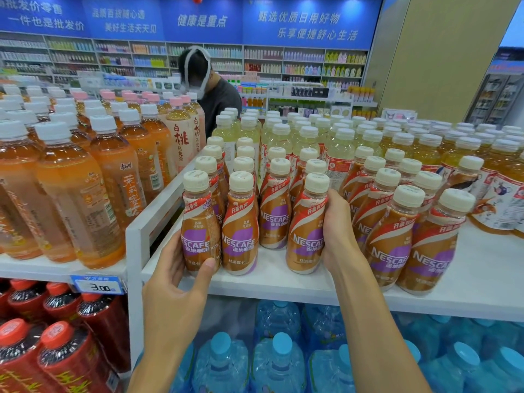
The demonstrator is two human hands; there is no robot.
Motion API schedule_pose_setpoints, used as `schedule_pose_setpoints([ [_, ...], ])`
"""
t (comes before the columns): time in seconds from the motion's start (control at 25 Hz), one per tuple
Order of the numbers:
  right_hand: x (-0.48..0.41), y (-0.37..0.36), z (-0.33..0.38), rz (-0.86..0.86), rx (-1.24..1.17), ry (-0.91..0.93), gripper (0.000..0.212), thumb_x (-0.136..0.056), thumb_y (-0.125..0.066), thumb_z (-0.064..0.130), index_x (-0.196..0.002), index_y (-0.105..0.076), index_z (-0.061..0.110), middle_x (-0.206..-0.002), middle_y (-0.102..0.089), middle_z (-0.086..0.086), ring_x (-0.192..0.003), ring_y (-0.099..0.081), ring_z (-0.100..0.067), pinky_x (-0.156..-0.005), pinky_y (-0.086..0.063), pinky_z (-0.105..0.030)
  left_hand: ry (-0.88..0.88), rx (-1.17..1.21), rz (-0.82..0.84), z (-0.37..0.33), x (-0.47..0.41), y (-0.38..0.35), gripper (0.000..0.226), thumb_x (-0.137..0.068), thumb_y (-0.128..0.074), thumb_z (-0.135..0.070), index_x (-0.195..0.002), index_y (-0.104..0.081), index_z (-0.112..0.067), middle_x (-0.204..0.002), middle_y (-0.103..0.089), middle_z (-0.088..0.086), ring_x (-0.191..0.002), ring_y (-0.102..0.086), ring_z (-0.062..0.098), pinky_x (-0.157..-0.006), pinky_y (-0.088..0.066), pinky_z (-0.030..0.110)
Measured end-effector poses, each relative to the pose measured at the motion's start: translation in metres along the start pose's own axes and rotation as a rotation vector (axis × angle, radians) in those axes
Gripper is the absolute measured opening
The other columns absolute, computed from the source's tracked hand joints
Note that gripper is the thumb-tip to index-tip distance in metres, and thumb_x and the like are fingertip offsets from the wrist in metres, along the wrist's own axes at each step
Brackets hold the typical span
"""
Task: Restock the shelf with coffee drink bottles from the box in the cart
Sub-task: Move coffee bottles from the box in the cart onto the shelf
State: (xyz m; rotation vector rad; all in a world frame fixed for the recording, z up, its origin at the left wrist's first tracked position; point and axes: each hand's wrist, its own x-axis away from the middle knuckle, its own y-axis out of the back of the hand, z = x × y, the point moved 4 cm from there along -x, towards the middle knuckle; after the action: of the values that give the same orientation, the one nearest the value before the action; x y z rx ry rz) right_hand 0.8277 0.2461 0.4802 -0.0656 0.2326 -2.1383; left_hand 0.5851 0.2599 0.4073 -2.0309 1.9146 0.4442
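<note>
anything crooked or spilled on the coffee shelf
Only one thing: the coffee bottle in the grip of the right hand leans, its cap tipped toward that hand. The left hand holds a second coffee bottle nearly upright. No spill or damage shows on the white shelf.

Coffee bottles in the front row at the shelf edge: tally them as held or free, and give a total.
Held bottles: 2, one in the left hand, one in the right hand
Free bottles: 3
Total: 5
</note>
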Motion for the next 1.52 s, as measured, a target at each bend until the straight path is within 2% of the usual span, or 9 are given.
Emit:
schedule_pose_setpoints([
  [0.08, 0.005, 0.002, -0.001, 0.026, 0.001, -0.008, 0.036, -0.107, -0.038, 0.038, -0.093, -0.068, 0.026, -0.069, -0.075, 0.012, -0.069, -0.073, -0.004, -0.071, -0.055, -0.025, 0.001, -0.002, 0.004, -0.001, 0.0, 0.0, 0.061, -0.084, -0.077, -0.011, -0.134, -0.051, -0.035, -0.122, -0.058, -0.03, -0.111, -0.057, -0.019, -0.085, -0.044, 0.0],
  [0.16, 0.01, 0.01, -0.002, -0.053, 0.036, 0.0, 0.035, -0.107, -0.036, 0.042, -0.118, -0.067, 0.029, -0.102, -0.075, 0.018, -0.097, -0.068, -0.001, -0.089, -0.053, -0.027, 0.005, 0.003, 0.011, 0.0, -0.001, 0.001, 0.062, -0.084, -0.077, -0.011, -0.134, -0.051, -0.036, -0.122, -0.059, -0.029, -0.111, -0.057, -0.018, -0.085, -0.044, 0.0],
  [0.24, 0.027, 0.023, -0.007, -0.137, 0.152, 0.105, 0.042, -0.107, -0.036, 0.048, -0.145, -0.048, 0.034, -0.133, -0.056, 0.025, -0.121, -0.052, 0.007, -0.105, -0.043, -0.023, 0.012, 0.008, 0.018, 0.0, -0.002, 0.002, 0.061, -0.083, -0.078, -0.013, -0.134, -0.052, -0.036, -0.123, -0.06, -0.027, -0.112, -0.058, -0.015, -0.086, -0.045, 0.001],
  [0.36, 0.065, 0.024, -0.025, -0.056, 0.234, 0.193, 0.047, -0.097, -0.059, 0.047, -0.141, -0.045, 0.039, -0.123, -0.055, 0.034, -0.105, -0.052, 0.025, -0.083, -0.046, -0.002, 0.01, 0.007, 0.026, 0.001, -0.003, 0.003, 0.062, -0.083, -0.078, -0.014, -0.136, -0.053, -0.034, -0.125, -0.062, -0.024, -0.115, -0.059, -0.011, -0.089, -0.046, 0.004],
  [0.52, 0.068, 0.019, -0.048, -0.116, 0.398, 0.275, 0.064, -0.083, -0.082, 0.027, -0.137, -0.049, 0.033, -0.127, -0.06, 0.016, -0.11, -0.059, 0.004, -0.091, -0.054, -0.02, 0.01, 0.006, 0.042, 0.0, -0.005, 0.005, 0.062, -0.083, -0.078, -0.011, -0.136, -0.053, -0.031, -0.124, -0.062, -0.023, -0.114, -0.06, -0.01, -0.088, -0.046, 0.003],
  [0.76, 0.065, 0.006, -0.054, -0.126, 0.42, 0.317, 0.064, -0.076, -0.088, 0.031, -0.129, -0.052, 0.035, -0.122, -0.061, 0.014, -0.109, -0.061, 0.0, -0.09, -0.057, -0.025, -0.002, -0.003, 0.05, -0.001, -0.005, 0.004, 0.062, -0.083, -0.078, -0.008, -0.137, -0.053, -0.027, -0.123, -0.061, -0.025, -0.112, -0.059, -0.014, -0.087, -0.045, 0.002],
  [1.08, 0.064, -0.007, -0.057, -0.104, 0.42, 0.358, 0.064, -0.073, -0.089, 0.037, -0.127, -0.055, 0.033, -0.122, -0.061, 0.014, -0.109, -0.06, 0.0, -0.094, -0.055, -0.027, -0.007, 0.009, 0.059, 0.002, -0.005, 0.004, 0.065, -0.083, -0.078, -0.01, -0.141, -0.052, -0.024, -0.129, -0.063, -0.017, -0.118, -0.06, -0.005, -0.093, -0.047, 0.007],
  [1.24, 0.061, -0.004, -0.058, -0.055, 0.411, 0.355, 0.067, -0.079, -0.086, 0.028, -0.139, -0.056, 0.029, -0.126, -0.057, 0.013, -0.112, -0.06, -0.002, -0.093, -0.055, -0.023, -0.006, 0.013, 0.062, 0.002, -0.006, 0.004, 0.062, -0.084, -0.078, -0.009, -0.138, -0.053, -0.028, -0.127, -0.063, -0.02, -0.116, -0.061, -0.006, -0.092, -0.047, 0.007],
  [1.52, 0.058, 0.0, -0.06, 0.016, 0.266, 0.312, 0.061, -0.081, -0.083, 0.012, -0.133, -0.059, 0.033, -0.127, -0.065, 0.011, -0.11, -0.063, 0.005, -0.086, -0.055, -0.015, -0.005, 0.005, 0.054, 0.0, -0.004, 0.003, 0.064, -0.082, -0.079, -0.01, -0.136, -0.052, -0.033, -0.126, -0.062, -0.023, -0.117, -0.06, -0.006, -0.094, -0.048, 0.009],
])
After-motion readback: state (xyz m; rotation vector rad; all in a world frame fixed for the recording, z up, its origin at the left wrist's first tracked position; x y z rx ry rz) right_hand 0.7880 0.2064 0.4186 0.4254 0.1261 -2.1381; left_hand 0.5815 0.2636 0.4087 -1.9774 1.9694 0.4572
